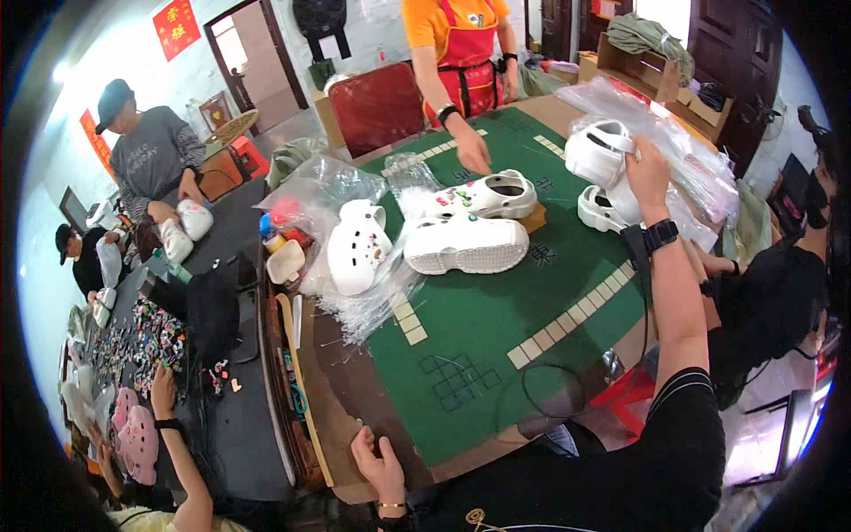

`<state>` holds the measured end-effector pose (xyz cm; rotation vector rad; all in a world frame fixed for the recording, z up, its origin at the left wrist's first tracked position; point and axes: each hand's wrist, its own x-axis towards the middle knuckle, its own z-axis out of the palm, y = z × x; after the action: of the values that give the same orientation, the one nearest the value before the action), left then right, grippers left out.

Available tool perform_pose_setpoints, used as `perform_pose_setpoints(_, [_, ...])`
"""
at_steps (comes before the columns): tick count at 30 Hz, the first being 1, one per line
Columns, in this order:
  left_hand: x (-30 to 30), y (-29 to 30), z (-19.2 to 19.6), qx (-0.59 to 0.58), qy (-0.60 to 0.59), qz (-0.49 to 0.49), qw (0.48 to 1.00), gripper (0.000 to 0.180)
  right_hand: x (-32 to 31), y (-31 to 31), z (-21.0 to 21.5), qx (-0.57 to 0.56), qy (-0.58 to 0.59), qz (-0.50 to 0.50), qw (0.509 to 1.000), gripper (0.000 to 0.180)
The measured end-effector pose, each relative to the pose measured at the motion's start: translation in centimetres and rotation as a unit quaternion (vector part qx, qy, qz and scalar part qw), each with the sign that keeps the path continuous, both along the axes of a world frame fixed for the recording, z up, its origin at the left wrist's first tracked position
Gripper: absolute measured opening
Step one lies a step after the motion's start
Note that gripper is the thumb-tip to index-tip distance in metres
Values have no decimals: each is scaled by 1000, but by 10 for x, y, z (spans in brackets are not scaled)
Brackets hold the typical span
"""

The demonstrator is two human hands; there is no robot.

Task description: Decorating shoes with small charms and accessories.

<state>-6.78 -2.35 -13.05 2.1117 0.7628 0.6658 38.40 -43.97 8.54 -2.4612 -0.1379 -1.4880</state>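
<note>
My right hand [649, 168] reaches far across the green mat [496, 319] and grips a white clog shoe [596, 149] held up against a heap of clear plastic bags [674, 142]. A second white clog [601, 211] lies just below it on the mat. My left hand [377, 461] rests flat on the near wooden table edge [350, 417], fingers apart, holding nothing. Three more white clogs lie mid-table: one with coloured charms [492, 193], one on its side [467, 246], one [356, 248] on clear plastic bags.
A person in an orange shirt and red apron stands at the far side, one hand [474, 160] by the charm clog. People sit at a dark table [239, 417] on the left with small charms [142, 341] and pink clogs [137, 439]. A black cable [567, 372] loops on the mat.
</note>
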Motion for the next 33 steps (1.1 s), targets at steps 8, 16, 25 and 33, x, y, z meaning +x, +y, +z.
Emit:
perform_pose_setpoints(8, [0,-2,4,22,10,-2,1000,34,38,7,-31,-66,105,-63,990,19])
perform_pose_setpoints(16, [2,-1,0,56,22,-7,998,33,27,109,-40,-130,194,58,971,27])
perform_pose_setpoints(25, [5,-3,4,68,-2,1,998,32,10,250,-91,-132,357,344,858,54])
perform_pose_setpoints(33, [1,2,-10,70,-22,-12,997,26,-13,281,-87,-280,402,321,810,54])
